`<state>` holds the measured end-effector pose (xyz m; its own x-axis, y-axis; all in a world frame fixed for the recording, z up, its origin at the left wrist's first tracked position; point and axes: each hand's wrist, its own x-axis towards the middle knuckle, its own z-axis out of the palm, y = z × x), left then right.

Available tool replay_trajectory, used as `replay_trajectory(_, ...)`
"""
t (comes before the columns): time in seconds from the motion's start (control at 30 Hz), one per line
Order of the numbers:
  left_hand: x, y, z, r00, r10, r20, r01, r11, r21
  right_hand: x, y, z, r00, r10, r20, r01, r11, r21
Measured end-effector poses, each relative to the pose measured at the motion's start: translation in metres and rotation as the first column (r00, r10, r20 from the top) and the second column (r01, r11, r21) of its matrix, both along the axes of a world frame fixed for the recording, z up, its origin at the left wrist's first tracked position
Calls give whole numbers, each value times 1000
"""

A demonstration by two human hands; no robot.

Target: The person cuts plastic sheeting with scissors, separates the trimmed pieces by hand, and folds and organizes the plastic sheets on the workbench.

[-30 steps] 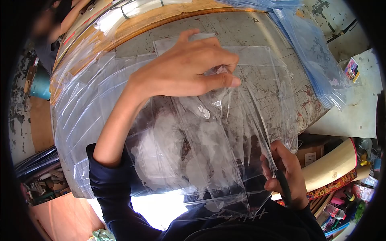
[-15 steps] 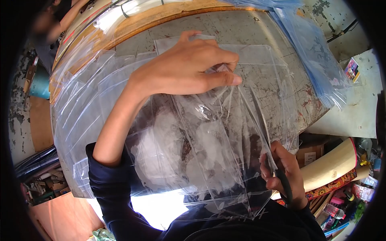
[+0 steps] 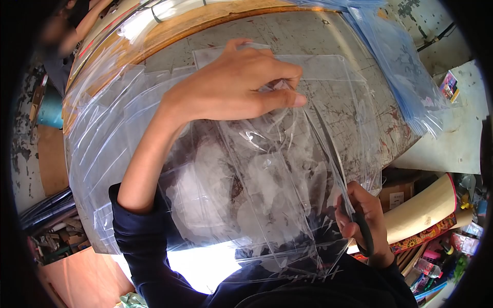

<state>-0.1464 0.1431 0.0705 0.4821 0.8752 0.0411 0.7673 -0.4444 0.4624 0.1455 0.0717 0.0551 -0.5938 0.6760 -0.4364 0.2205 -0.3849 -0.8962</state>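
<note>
My left hand [image 3: 246, 82] pinches the gathered upper part of a clear plastic sheet [image 3: 267, 179], thumb against fingers. The sheet hangs in folds down toward my dark clothing. My right hand [image 3: 365, 218] grips the black handles of a pair of scissors [image 3: 331, 154] at the sheet's right side. The long metal blades point up and left, slightly apart, with their tips close to my left thumb. Whether the blades have plastic between them is hard to see.
Clear plastic pieces [image 3: 110, 128] lie overlapping on the left of the scratched grey table [image 3: 287, 36]. A stack of bluish plastic sheets [image 3: 390, 66] hangs over the right edge. A cream roll [image 3: 421, 210] and mixed clutter stand lower right. Another person's arm [image 3: 90, 23] shows upper left.
My left hand has shifted slightly left with the gathered plastic. The scissors' blades look a little closer to that hand; my right hand has barely moved.
</note>
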Motion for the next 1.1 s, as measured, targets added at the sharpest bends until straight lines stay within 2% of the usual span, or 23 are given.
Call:
replay_trajectory(0.17,0,0,1,1000,5,-17,-5,1000,-24,-2,-1,0,998,-68,-19,68,998,-9)
replay_trajectory(0.23,0,0,2,1000,2,-12,-2,1000,-20,-1,2,1,1000,-10,17,10,1000,-4)
replay_trajectory(0.57,1,-1,1,1000,-18,-11,18,1000,-6,-8,1,6,998,-42,51,41,999,9)
replay_trajectory(0.87,1,-1,1,1000,-23,-19,22,1000,-4,-1,1,-1,999,20,35,-20,1000,-4)
replay_trajectory(1.1,1,-1,0,1000,-18,-10,18,1000,-5,-3,0,0,998,-55,-5,55,998,-33)
